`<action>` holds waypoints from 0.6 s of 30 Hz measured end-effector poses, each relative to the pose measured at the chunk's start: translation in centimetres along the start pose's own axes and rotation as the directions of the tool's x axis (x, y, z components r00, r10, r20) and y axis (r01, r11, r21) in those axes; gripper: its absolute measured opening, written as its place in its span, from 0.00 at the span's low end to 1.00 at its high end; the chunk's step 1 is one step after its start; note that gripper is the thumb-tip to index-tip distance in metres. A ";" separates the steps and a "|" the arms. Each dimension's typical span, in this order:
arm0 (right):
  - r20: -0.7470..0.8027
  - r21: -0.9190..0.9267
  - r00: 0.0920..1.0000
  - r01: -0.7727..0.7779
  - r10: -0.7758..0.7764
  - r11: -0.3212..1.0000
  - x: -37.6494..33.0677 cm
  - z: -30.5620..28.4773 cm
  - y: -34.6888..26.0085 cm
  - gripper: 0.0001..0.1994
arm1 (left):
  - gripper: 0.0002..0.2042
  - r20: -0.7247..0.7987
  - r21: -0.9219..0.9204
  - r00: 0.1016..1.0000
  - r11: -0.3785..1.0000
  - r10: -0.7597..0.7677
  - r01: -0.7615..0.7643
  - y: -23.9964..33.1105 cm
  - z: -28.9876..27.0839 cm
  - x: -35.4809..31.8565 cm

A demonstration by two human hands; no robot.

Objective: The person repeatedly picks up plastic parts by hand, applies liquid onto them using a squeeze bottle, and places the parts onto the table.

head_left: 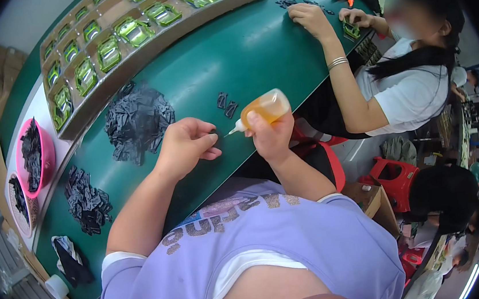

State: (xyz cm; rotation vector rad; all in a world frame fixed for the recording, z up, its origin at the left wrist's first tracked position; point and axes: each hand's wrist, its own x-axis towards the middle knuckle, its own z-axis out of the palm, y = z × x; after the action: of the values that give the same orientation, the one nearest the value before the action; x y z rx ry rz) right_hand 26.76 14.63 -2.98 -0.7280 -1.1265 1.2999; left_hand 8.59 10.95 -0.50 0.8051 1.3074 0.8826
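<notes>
My right hand [272, 136] grips a small squeeze bottle [264, 108] of amber liquid, its thin nozzle pointing left. My left hand [187, 144] pinches a tiny black part [213, 133] right at the nozzle tip, just above the green table [253, 50]. Two small black parts [226, 104] lie on the table just beyond the bottle. A heap of black parts [137, 120] sits left of my left hand.
A long tray [127, 62] of compartments with green parts runs along the far side. Another black heap [87, 201], a pink bowl [35, 159], a basket [20, 202] and a tape roll [56, 287] sit left. A co-worker's hands [310, 18] work at the right, red stools below.
</notes>
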 end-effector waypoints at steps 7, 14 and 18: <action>-0.173 0.382 0.983 0.014 0.057 0.924 2.6 -2.6 -1.6 0.05 | 0.12 -0.113 0.036 0.975 0.982 0.190 -0.187 1.1 0.8 0.7; -0.117 0.316 0.993 0.070 -0.034 0.946 2.9 -2.7 -0.3 0.09 | 0.15 -0.129 0.718 0.789 0.605 0.601 -0.344 1.5 1.9 4.4; -0.088 0.315 0.995 0.061 -0.035 0.947 2.2 -3.0 0.0 0.09 | 0.13 -0.081 0.926 0.687 0.310 0.722 -0.217 2.8 -0.8 3.0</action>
State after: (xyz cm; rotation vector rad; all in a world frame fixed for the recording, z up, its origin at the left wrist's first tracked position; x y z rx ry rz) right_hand 29.29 17.22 -3.51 -0.5058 -0.8368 1.3576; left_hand 7.72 14.93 0.53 2.0284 2.0888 0.8891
